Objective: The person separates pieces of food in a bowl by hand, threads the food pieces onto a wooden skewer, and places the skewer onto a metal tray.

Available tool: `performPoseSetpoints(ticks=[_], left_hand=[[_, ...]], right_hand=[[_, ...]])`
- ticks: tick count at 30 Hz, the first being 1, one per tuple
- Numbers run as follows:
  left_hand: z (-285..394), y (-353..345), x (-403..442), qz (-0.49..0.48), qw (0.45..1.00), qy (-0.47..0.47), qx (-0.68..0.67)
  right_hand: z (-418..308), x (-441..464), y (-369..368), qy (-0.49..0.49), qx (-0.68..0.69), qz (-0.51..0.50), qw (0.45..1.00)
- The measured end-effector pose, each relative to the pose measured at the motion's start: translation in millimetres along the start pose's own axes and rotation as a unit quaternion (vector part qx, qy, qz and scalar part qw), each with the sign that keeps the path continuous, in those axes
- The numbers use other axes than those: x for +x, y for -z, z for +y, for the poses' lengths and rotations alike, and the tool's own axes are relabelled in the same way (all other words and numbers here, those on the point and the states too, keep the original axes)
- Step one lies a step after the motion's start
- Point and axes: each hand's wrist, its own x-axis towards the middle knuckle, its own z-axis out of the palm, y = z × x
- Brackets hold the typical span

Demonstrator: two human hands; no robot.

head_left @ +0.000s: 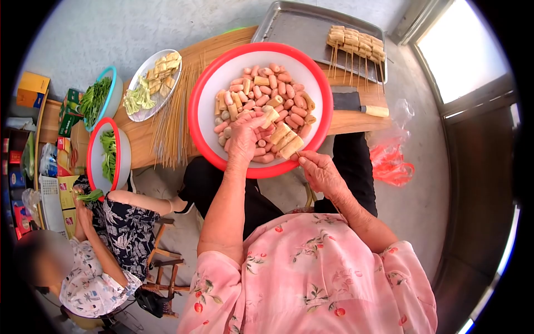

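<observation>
Over a red-rimmed white basin, my left hand pinches a pale yellow tofu-skin roll between thumb and fingers. My right hand is closed on the lower end of a skewer, at the basin's near right rim. A few tofu-skin rolls sit side by side on that skewer, just to the right of my left hand. Many short pink sausages fill the basin, with some loose rolls among them. Most of the stick is hidden by the rolls and my fingers.
Bare bamboo skewers lie left of the basin, beside a plate of folded tofu skin. A cleaver lies right; finished skewers rest on a metal tray. Another person sits left, holding greens near a red-rimmed basin.
</observation>
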Motion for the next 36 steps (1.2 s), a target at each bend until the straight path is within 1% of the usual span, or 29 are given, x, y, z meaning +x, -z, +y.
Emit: performPoseSetpoints(ticks=[6,9,10,12,18,19,21,23,24,25,26,27,29,30,32,33,34,36], left_hand=[[-1,5,4,-0.03,0.999,0.021,0.013],[-2,3,3,-0.027,1.0,-0.001,-0.001],[-1,2,2,-0.026,1.0,-0.002,-0.002],[1,0,0,-0.027,0.999,0.028,0.006],[3,0,-4,-0.039,0.999,0.021,-0.007],[3,0,-4,-0.038,0.999,0.02,-0.006],[-1,-1,-2,0.006,0.999,0.018,-0.03],[0,3,1,-0.005,0.999,0.013,-0.051],[1,5,1,-0.014,0.997,0.006,-0.072],[0,5,2,-0.014,0.997,0.005,-0.073],[2,3,0,0.001,0.995,-0.011,-0.102],[3,0,-1,0.015,0.991,-0.027,-0.131],[6,1,-4,0.018,0.991,-0.026,-0.127],[8,1,-5,0.02,0.992,-0.025,-0.122],[6,2,-1,0.015,0.991,-0.049,-0.121],[7,0,-3,0.024,0.992,-0.05,-0.112],[7,-2,-5,0.035,0.993,-0.05,-0.103],[6,-1,-3,0.029,0.994,-0.059,-0.087]], right_hand=[[-5,-2,-6,0.012,-0.007,-0.002,1.0],[-4,-3,-8,-0.005,-0.007,0.002,1.0],[-2,-2,-9,0.006,0.002,0.006,1.0],[-1,0,-10,0.017,0.011,0.008,1.0],[-3,3,-14,0.03,-0.022,0.016,0.999],[-2,5,-14,0.043,-0.031,0.013,0.999],[-2,5,-14,0.056,-0.038,0.011,0.998],[-4,3,-15,0.111,-0.148,0.026,0.982],[-8,-1,-14,0.112,-0.149,0.026,0.982],[-13,-7,-13,0.076,-0.153,0.017,0.985],[-14,-12,-11,0.039,-0.157,0.008,0.987],[-12,-17,-9,0.04,-0.158,0.008,0.987],[-5,-27,-3,0.072,-0.173,0.01,0.982],[4,-29,0,0.129,-0.191,0.024,0.973],[8,-37,6,0.096,-0.218,0.044,0.97],[11,-39,9,0.103,-0.261,0.052,0.958],[20,-38,12,0.19,-0.328,0.075,0.922],[19,-43,13,0.2,-0.366,0.083,0.905]])
